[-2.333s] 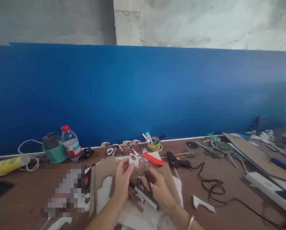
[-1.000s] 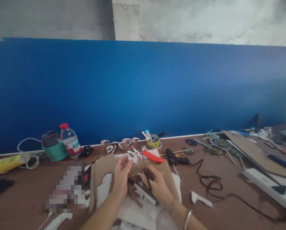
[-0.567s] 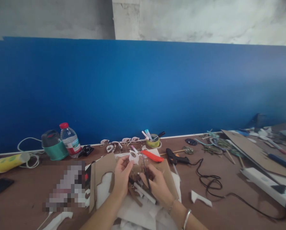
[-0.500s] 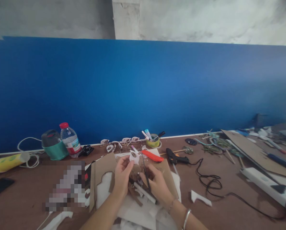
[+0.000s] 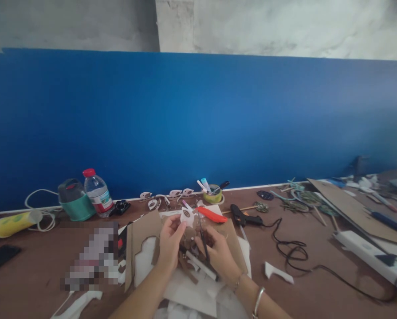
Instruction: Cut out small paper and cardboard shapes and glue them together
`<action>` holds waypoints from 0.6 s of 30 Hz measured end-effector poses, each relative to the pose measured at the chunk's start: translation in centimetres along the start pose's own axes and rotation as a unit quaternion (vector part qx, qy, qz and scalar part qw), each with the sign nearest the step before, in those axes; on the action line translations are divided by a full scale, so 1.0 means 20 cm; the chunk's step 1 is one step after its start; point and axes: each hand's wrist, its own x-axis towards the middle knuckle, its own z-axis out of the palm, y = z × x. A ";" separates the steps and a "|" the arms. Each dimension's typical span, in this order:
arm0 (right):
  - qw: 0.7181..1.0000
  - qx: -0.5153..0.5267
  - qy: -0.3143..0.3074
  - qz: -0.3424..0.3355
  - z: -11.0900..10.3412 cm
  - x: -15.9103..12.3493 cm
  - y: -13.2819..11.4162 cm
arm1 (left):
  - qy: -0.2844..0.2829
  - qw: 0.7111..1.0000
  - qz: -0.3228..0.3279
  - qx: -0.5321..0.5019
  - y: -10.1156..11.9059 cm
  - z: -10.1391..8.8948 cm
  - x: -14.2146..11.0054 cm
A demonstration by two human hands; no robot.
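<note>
My left hand [image 5: 171, 235] pinches a small white cutout [image 5: 186, 217] with a dark striped oval on it, held upright between thumb and fingers. In my right hand [image 5: 218, 252] is a slim dark tool [image 5: 203, 241], its tip pointing up close to the cutout; its exact kind is hard to make out. Beneath both hands lie brown strips and scraps [image 5: 186, 268], a grey-white stick [image 5: 201, 266] and white paper [image 5: 185, 292] on cut cardboard [image 5: 145, 228]. Just beyond the fingers rests an orange-red object [image 5: 212, 215], perhaps a knife handle.
Several white leaf-shaped cutouts [image 5: 175, 193] lie by the blue partition [image 5: 198, 119]. Pens stand inside a tape roll [image 5: 212, 197]. A glue gun [image 5: 245, 218] trails its black cord rightward to a power strip [image 5: 374, 257]. A bottle [image 5: 98, 195] and teal container [image 5: 76, 204] stand left.
Almost nothing differs. Both hands keep their grips, with the cutout and the dark tool shifted only very slightly; the camera view has moved a little.
</note>
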 end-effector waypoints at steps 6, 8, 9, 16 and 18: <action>1.000 -0.002 0.003 0.002 0.00 0.01 0.01 | -0.001 1.000 0.001 0.002 0.00 0.00 -0.01; 1.000 -0.006 0.007 -0.004 0.00 0.01 0.02 | -0.001 1.000 0.004 0.001 0.01 0.00 -0.01; 1.000 -0.009 0.009 -0.006 0.00 0.01 0.02 | -0.001 1.000 0.005 0.002 0.01 0.01 -0.01; 1.000 -0.027 0.008 -0.011 0.00 0.01 0.01 | 0.004 1.000 0.010 0.007 0.02 0.01 -0.01; 0.999 -0.039 0.008 -0.011 0.00 0.01 0.01 | 0.003 1.000 0.011 0.009 0.01 0.01 -0.01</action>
